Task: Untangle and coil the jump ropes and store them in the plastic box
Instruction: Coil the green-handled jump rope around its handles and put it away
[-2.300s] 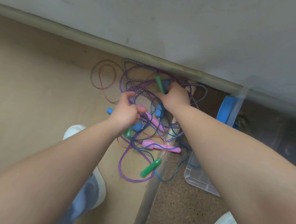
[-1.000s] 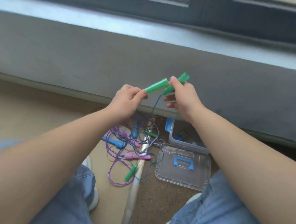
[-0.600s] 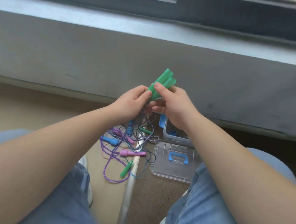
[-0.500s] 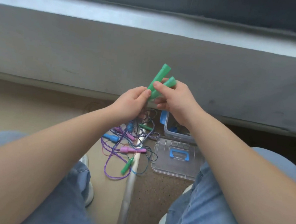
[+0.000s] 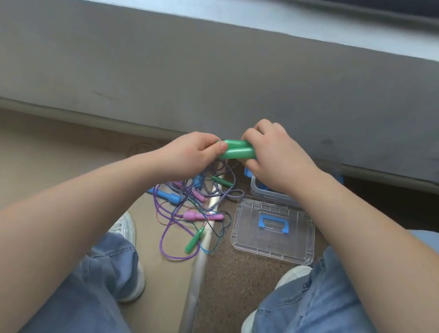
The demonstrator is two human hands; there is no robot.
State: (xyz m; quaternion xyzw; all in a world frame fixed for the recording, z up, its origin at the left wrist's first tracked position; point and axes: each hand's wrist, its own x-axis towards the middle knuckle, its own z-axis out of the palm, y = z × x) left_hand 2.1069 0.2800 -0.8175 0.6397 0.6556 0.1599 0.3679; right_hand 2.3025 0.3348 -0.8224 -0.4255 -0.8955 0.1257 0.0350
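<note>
Two green jump-rope handles [image 5: 237, 149] lie side by side, level, held up in front of me. My left hand [image 5: 189, 155] pinches their left ends and my right hand [image 5: 273, 155] grips their right ends. Their dark blue cord hangs down to a tangle of jump ropes [image 5: 195, 207] on the floor, with blue, pink and green handles and purple and striped cords. The clear plastic box [image 5: 267, 191] stands on the floor, mostly hidden behind my right wrist. Its clear lid [image 5: 274, 230] with a blue handle lies flat in front of it.
A grey wall [image 5: 222, 79] under a window sill rises just behind the ropes. A metal floor strip [image 5: 197, 272] runs between the beige and the dark speckled floor. My knees in jeans and white shoes [image 5: 128, 254] flank the tangle.
The two green handles were lifted off the floor pile and brought together. Since half a second ago they have tipped from pointing up to lying level, and both hands have moved lower.
</note>
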